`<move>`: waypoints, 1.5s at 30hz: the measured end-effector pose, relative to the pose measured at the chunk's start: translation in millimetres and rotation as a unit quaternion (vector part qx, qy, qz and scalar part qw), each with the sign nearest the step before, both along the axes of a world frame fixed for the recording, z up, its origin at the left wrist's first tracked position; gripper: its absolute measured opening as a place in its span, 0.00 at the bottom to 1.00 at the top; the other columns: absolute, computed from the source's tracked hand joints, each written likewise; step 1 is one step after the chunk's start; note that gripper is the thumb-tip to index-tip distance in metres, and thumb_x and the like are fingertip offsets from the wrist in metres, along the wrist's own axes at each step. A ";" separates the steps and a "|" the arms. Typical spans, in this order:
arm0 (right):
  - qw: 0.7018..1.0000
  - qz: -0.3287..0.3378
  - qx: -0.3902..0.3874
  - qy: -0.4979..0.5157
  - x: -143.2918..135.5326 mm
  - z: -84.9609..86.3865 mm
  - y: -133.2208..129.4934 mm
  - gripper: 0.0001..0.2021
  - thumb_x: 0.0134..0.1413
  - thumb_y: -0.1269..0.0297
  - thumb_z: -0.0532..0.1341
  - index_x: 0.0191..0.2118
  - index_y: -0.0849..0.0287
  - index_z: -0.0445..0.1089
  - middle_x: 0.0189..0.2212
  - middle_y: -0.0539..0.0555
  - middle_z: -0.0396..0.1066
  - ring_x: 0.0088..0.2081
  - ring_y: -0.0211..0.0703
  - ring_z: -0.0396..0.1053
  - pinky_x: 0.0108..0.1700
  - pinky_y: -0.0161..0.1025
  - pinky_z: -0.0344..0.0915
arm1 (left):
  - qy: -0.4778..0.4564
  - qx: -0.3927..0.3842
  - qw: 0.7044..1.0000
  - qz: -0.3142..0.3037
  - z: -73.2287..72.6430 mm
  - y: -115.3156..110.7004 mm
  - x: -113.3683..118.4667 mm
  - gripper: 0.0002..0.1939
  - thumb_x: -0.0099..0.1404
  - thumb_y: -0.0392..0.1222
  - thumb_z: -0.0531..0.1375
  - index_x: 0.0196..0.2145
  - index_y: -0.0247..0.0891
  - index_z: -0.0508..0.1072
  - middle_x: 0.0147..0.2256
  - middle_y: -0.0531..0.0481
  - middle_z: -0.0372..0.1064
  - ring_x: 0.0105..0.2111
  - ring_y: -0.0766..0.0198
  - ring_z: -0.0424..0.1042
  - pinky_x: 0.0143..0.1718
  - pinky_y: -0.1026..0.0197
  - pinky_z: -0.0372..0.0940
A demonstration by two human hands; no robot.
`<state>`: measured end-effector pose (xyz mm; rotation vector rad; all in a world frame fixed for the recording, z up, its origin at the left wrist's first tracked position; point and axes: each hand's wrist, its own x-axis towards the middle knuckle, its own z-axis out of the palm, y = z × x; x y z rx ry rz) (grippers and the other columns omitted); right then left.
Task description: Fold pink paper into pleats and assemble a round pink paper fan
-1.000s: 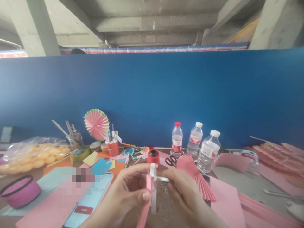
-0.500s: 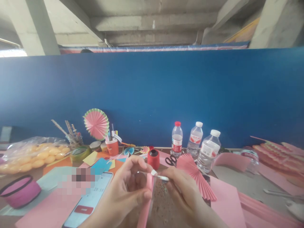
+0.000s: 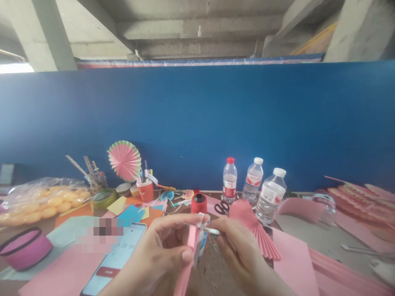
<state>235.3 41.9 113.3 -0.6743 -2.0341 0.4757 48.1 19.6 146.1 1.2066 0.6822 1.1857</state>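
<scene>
My left hand [image 3: 163, 246] is closed on a narrow folded strip of pink paper [image 3: 185, 273], thumb on its near side and index finger over its upper end. My right hand [image 3: 239, 246] pinches a thin white stick [image 3: 212, 231] whose left end meets the top of the strip. Against the strip's right side is a small white and blue piece [image 3: 203, 242], partly blurred. Just beyond the fingers stands a red spool [image 3: 199, 204]. Right of it lie black scissors [image 3: 221, 208] and a pleated pink fan [image 3: 251, 226].
Three bottles [image 3: 230, 181] stand at the back right. A phone [image 3: 115, 259], coloured paper [image 3: 66, 263] and a purple band [image 3: 26, 248] lie at left. Behind them are a bag of yellow balls [image 3: 46, 203] and a red pen cup [image 3: 145, 191]. A blue partition [image 3: 197, 123] rises behind.
My left index finger has stretched out over the strip's upper end. The white and blue piece now shows beside the strip. My right hand has barely moved.
</scene>
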 end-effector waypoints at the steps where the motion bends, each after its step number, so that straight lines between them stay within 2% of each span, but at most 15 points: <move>1: 1.000 0.003 0.002 -0.001 -0.1 1.1 -0.4 0.11 0.59 0.71 0.49 0.45 0.54 0.61 0.37 0.50 0.67 0.37 0.38 0.66 0.39 0.35 0.60 | -0.006 -0.003 1.000 0.000 -0.4 0.0 -0.2 0.19 0.45 0.42 0.70 0.38 0.44 0.77 0.37 0.48 0.73 0.40 0.57 0.68 0.42 0.58 0.63; 10: 1.000 -0.002 0.013 0.010 -0.7 -0.2 -3.4 0.10 0.59 0.71 0.49 0.43 0.54 0.61 0.35 0.49 0.67 0.37 0.36 0.66 0.39 0.33 0.61 | -0.028 -0.012 1.000 -0.006 5.5 -2.9 2.6 0.21 0.44 0.39 0.70 0.39 0.43 0.76 0.41 0.47 0.74 0.44 0.55 0.68 0.43 0.59 0.63; 16: 1.000 -0.014 0.027 0.005 -2.3 3.0 -4.5 0.09 0.58 0.72 0.50 0.43 0.56 0.62 0.34 0.50 0.68 0.37 0.36 0.67 0.39 0.33 0.62 | -0.035 -0.021 0.999 -0.005 6.7 -4.8 5.4 0.21 0.44 0.39 0.70 0.39 0.42 0.76 0.42 0.45 0.73 0.47 0.49 0.67 0.44 0.55 0.64; 19: 0.998 -0.030 0.057 0.015 -3.1 1.8 -3.6 0.10 0.57 0.72 0.50 0.43 0.57 0.63 0.33 0.51 0.68 0.35 0.38 0.67 0.37 0.34 0.62 | -0.043 -0.013 0.999 -0.003 8.4 -6.4 6.2 0.20 0.43 0.38 0.70 0.38 0.43 0.77 0.42 0.47 0.73 0.45 0.52 0.68 0.45 0.56 0.64; 27: 0.995 -0.020 0.089 0.031 -2.3 -0.4 -0.8 0.13 0.56 0.74 0.52 0.46 0.59 0.64 0.35 0.53 0.70 0.36 0.39 0.68 0.38 0.35 0.64 | -0.057 -0.009 0.998 0.005 11.1 -10.5 6.2 0.20 0.44 0.36 0.70 0.38 0.46 0.77 0.42 0.50 0.73 0.43 0.59 0.69 0.44 0.62 0.63; 32: 0.992 -0.026 0.113 0.041 -3.2 2.0 -3.8 0.13 0.55 0.75 0.52 0.46 0.60 0.64 0.34 0.54 0.70 0.35 0.40 0.68 0.36 0.35 0.65 | -0.055 -0.006 0.998 -0.029 8.6 -9.6 6.5 0.21 0.45 0.38 0.70 0.40 0.43 0.76 0.42 0.48 0.73 0.44 0.56 0.69 0.46 0.59 0.63; 39: 0.992 -0.025 0.122 0.036 -3.5 4.1 -6.1 0.13 0.55 0.74 0.52 0.46 0.61 0.64 0.31 0.55 0.69 0.32 0.41 0.67 0.33 0.36 0.65 | -0.052 0.024 0.998 -0.016 9.2 -11.8 6.8 0.19 0.46 0.39 0.69 0.39 0.45 0.76 0.42 0.49 0.74 0.46 0.55 0.68 0.47 0.58 0.62; 45: 0.993 -0.028 0.106 0.032 -1.9 0.2 -5.1 0.14 0.55 0.74 0.53 0.47 0.59 0.64 0.36 0.56 0.70 0.37 0.41 0.68 0.38 0.36 0.65 | -0.043 0.023 0.999 -0.006 7.2 -13.3 1.1 0.21 0.45 0.40 0.70 0.40 0.47 0.76 0.42 0.51 0.73 0.45 0.57 0.68 0.46 0.59 0.62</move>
